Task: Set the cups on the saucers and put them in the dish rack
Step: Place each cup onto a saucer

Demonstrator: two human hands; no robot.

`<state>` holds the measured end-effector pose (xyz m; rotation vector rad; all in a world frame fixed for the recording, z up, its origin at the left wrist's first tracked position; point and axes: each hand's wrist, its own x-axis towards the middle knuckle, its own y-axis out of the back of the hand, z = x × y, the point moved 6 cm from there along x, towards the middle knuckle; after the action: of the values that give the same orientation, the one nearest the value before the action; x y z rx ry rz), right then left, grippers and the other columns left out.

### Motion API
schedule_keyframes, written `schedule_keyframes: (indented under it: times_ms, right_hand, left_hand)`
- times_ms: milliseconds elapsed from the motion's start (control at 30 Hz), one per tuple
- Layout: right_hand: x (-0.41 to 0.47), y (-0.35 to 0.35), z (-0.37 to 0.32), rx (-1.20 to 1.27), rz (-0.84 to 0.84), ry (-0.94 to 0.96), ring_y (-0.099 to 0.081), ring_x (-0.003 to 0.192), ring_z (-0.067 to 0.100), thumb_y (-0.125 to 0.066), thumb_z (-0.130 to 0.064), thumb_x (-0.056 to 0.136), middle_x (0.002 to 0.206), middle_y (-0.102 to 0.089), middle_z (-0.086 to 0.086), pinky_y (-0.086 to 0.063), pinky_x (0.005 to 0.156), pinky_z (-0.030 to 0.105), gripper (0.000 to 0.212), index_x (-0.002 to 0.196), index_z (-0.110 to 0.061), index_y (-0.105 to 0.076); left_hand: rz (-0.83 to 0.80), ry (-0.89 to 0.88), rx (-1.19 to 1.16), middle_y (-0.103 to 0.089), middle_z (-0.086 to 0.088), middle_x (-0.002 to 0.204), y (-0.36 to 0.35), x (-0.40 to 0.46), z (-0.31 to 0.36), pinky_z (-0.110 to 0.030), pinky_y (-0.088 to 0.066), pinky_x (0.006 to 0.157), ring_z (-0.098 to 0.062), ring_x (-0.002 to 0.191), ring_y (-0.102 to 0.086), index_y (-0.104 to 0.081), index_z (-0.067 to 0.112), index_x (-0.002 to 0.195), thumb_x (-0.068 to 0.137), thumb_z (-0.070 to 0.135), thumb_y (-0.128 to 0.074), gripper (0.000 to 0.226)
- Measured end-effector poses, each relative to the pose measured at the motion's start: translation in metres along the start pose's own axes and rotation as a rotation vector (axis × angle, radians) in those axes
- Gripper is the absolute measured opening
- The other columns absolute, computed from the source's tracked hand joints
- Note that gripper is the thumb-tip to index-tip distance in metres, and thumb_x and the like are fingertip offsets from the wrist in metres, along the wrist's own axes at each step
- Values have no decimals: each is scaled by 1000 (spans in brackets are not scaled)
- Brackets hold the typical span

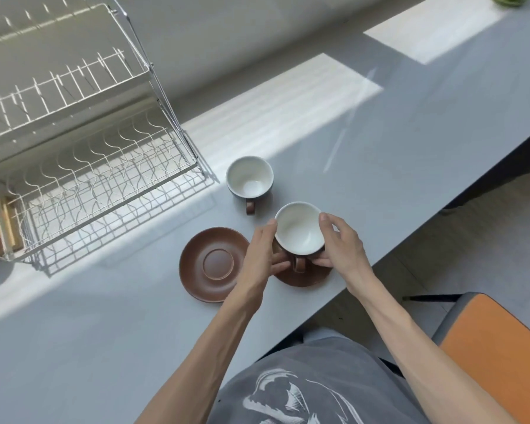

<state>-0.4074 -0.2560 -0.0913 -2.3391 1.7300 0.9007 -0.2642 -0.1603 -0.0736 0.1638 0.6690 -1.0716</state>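
Presently the near cup (pixel 299 229), white inside and dark brown outside, is held between both hands above the near saucer (pixel 303 278), whose rim shows beneath it at the table's front edge. The left hand (pixel 262 250) is curled against the cup's left side, thumb near the rim and fingers tucked under at the base; the right hand (pixel 340 244) is wrapped round the right side in the same way. Neither hand is spread flat; both are closed on the cup. Whether the cup's foot is seated in the saucer's well cannot be told, as the fingers hide the contact.

The handle is pointed toward 6 o'clock, at the person, between the two wrists.

The relation on which the next move seems to turn is the bearing of the wire dish rack (pixel 83 166): it is set well apart from the hands at about 10 o'clock, across the grey table (pixel 380 148), so the left arm is the nearer one to it. Its lower tier, with wavy dividers, is open toward the cup.

A second cup (pixel 250 180) is stood on the bare table at 11 o'clock from the hands, handle likewise toward 6 o'clock. An empty saucer (pixel 216 264) is lain just beside the left hand at 9 o'clock, near that cup but not under it. That pairing is judged not yet done.
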Motion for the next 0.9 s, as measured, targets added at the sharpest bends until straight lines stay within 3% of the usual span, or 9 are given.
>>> schedule_keyframes:
  times_ms: [200, 367, 567, 800, 900]
  right_hand:
    - [-11, -6, 13, -18, -9, -14, -71, 94, 31, -47, -60, 90, 119, -62, 4, -63, 60, 37, 44, 125, -35, -58]
    - [-15, -8, 17, -31, 4, -19, -73, 86, 29, -47, -59, 91, 117, -62, 4, -64, 61, 38, 42, 123, -34, -58]
    - [-16, -7, 20, -15, 0, -46, -67, 104, 34, -49, -58, 92, 123, -60, 5, -63, 59, 32, 44, 127, -33, -57]
    - [-13, -3, 23, -54, -36, -42, -72, 91, 30, -48, -58, 92, 124, -59, 6, -63, 61, 36, 46, 130, -32, -54]
    - [-11, -1, 24, -93, -54, -32, -76, 75, 24, -47, -58, 93, 119, -60, 5, -63, 59, 35, 43, 128, -33, -53]
  left_hand:
    - [8, 21, -1, -65, 17, 111, 5, -10, -9, -37, -58, 91, -17, 94, -75, -60, 38, 122, 87, 66, -47, 46]
    - [1, 36, 1, -59, 12, 121, 9, -13, -14, -40, -55, 96, -23, 106, -70, -52, 32, 133, 92, 63, -44, 52]
    - [0, 67, 10, -58, 6, 126, 14, -13, -16, -42, -54, 99, -26, 108, -68, -52, 30, 130, 93, 62, -45, 50]
    - [-2, 83, 114, -61, 4, 124, 21, -8, -20, -39, -55, 95, -16, 105, -69, -55, 26, 123, 93, 60, -49, 45]
    - [-10, 76, 159, -61, 8, 122, 25, -7, -20, -39, -55, 95, -13, 103, -70, -57, 29, 123, 92, 60, -51, 44]
